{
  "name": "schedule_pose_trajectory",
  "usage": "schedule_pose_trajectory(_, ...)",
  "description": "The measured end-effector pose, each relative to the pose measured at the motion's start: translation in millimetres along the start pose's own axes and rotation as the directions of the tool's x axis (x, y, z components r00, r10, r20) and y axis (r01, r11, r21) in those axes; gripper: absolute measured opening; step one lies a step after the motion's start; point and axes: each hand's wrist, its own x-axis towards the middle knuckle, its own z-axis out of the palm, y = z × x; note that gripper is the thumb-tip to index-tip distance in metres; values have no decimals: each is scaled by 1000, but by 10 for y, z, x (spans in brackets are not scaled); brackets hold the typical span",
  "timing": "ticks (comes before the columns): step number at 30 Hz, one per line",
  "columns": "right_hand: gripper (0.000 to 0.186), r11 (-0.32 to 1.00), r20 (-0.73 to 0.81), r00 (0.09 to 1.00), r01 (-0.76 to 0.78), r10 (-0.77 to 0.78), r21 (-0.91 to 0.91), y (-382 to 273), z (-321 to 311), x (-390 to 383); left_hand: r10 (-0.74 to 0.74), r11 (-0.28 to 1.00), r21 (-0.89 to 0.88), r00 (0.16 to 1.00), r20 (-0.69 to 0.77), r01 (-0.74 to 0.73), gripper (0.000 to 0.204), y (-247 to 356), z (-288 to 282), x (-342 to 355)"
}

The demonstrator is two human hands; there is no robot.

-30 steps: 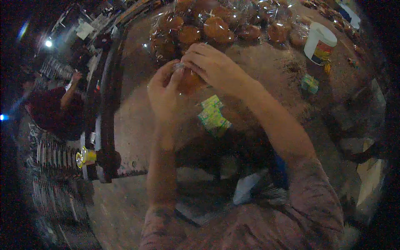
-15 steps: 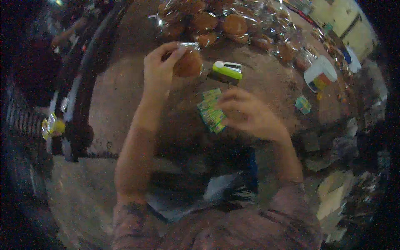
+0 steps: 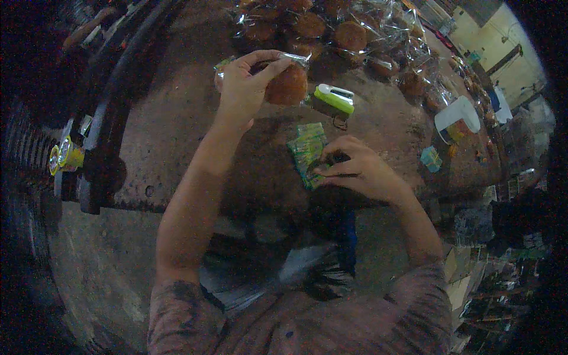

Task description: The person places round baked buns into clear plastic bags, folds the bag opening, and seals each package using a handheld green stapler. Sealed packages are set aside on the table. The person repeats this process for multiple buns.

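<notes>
My left hand (image 3: pixel 248 80) pinches the gathered top of a clear plastic bag with a round brown bun (image 3: pixel 287 84) in it, held over the table. A shiny piece of wrap with some green on it shows behind my left knuckles; what it belongs to is hidden. My right hand (image 3: pixel 358 168) is at a loose stack of green and yellow printed paper labels (image 3: pixel 309 145), thumb and fingertips pinched at its right edge. Between the bun and the labels lies a lime-green and white stapler (image 3: pixel 335 99), apart from both hands.
Several bagged buns (image 3: pixel 349 36) are heaped at the far side of the brown table (image 3: pixel 171 142). On the right stand a white tub (image 3: pixel 458 118) and a small teal box (image 3: pixel 431 159). Yellow-rimmed cups (image 3: pixel 68 155) sit beyond the table's left edge.
The view has shifted slightly, so the table things appear further right. My left hand still holds the bagged bun. My right fingers have come down to the lower right edge of the labels.
</notes>
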Motion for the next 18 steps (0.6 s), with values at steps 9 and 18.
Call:
schedule_pose_trajectory(9, 19, 1000, -142, 990, 1, 1, 18, 111, 180, -134, 14, 1000, 10, 1000, -16, -14, 20, 35, 29, -25)
schedule_pose_trajectory(18, 17, 972, -734, 669, -227, 115, -54, -95, -428, 518, -19, 984, 177, 1000, -21, 22, 20, 109, 90, -73)
